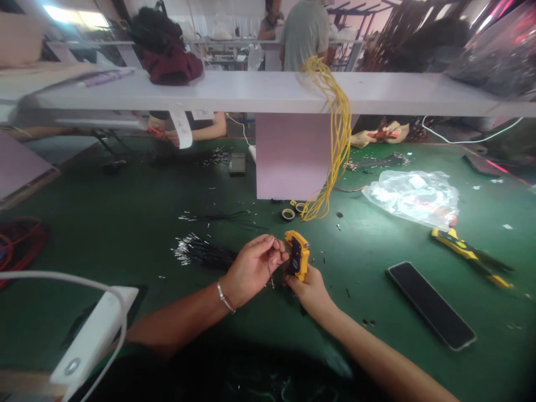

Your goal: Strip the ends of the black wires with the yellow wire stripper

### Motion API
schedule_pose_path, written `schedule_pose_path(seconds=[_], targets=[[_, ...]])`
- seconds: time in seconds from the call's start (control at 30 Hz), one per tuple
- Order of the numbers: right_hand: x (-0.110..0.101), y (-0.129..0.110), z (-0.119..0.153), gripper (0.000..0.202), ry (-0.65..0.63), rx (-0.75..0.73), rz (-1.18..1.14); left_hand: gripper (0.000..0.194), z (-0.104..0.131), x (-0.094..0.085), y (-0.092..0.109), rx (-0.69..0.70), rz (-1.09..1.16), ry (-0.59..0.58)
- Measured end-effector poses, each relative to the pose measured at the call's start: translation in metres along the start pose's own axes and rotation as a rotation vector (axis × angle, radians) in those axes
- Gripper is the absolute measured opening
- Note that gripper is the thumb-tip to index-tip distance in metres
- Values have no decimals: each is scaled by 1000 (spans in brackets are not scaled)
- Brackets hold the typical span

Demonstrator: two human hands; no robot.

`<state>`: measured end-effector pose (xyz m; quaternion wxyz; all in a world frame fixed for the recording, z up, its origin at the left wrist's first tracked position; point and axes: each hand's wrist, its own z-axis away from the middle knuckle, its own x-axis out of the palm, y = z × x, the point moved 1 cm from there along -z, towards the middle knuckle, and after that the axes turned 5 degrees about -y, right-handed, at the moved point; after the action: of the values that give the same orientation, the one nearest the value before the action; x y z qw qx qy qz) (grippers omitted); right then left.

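My right hand (309, 287) is wrapped round a yellow and black hand tool (298, 255), whose head points up and away from me. Just left of the tool, my left hand (255, 268) pinches a thin dark wire (270, 269) between its fingers, close to the tool's head. A bundle of black wires with shiny metal ends (205, 251) lies to the left, partly behind my left hand. Beyond it is a thinner row of black wires (218, 216). Whether the wire touches the tool is too small to tell.
A phone (431, 304), yellow cutter (464, 251) and plastic bag (414, 195) lie right. Yellow wires (340, 128) hang from the shelf (234, 92) near tape rolls (288, 214). A white power strip (94, 335) is left. Other people's hands work across the green table (125, 223).
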<state>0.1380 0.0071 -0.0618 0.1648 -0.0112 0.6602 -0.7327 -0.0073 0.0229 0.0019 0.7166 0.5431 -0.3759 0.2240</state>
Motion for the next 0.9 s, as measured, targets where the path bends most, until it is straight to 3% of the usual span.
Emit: schedule_pose_path(seconds=[0.33,0.67,0.9], targets=[[2,1,1,16,3,9,61,28,-1,-3,-4,-85,123,-16],[-3,-2,3,19,75,-22,121,31,-2,-3,1,-90,105,-5],[-10,-2,0,27,139,-24,107,19,-10,-11,1,-67,73,-62]])
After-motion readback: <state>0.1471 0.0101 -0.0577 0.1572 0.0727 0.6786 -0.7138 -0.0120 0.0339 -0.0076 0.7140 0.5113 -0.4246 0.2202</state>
